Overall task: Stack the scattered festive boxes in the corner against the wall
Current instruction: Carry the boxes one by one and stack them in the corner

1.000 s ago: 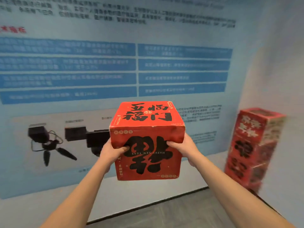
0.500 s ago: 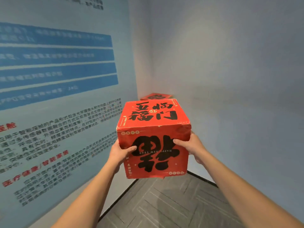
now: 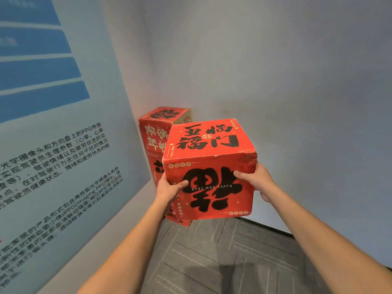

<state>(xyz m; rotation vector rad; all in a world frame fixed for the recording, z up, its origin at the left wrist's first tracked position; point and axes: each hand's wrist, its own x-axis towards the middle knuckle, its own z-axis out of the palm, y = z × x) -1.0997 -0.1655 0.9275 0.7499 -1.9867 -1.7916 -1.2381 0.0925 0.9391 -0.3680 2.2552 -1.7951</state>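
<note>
red cardboard cube box with black calligraphy (image 3: 209, 168) held in air, in front of stack of matching red boxes (image 3: 158, 132) standing in corner where walls meet. left hand (image 3: 168, 188) and right hand (image 3: 255, 180) clamp opposite sides, thumbs across front face. judgement: lift above stack top, keep level, square edges, lower gently, release only once seated.
</note>
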